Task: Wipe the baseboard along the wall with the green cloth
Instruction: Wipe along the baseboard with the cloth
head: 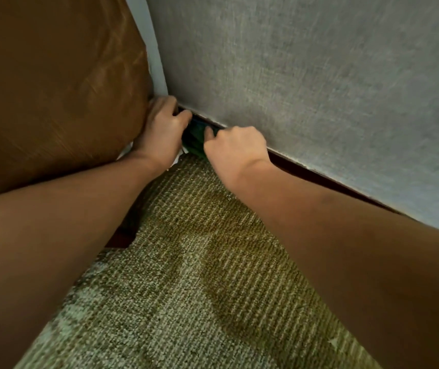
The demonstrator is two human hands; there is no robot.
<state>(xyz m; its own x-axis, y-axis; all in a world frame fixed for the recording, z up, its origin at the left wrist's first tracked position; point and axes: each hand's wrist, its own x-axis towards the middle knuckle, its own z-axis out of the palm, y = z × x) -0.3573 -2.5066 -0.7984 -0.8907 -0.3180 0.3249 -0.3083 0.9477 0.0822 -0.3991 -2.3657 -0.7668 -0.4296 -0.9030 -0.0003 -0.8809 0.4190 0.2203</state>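
Observation:
The green cloth (pixel 193 137) is bunched in the corner where the wall meets the floor, pressed against the dark brown baseboard (pixel 327 179). My left hand (pixel 161 129) grips the cloth's left side, right beside the brown furniture. My right hand (pixel 235 147) holds its right side, fingers curled, knuckles close to the baseboard. Most of the cloth is hidden between the two hands. The baseboard runs from the corner down to the right under the grey textured wall (pixel 306 75).
A large brown upholstered piece (pixel 53 83) fills the left side, tight against the corner. Olive ribbed carpet (pixel 199 275) covers the floor. A scrap of white paper (pixel 179 155) lies under my left wrist. A dark red patch (pixel 121 238) shows by my left forearm.

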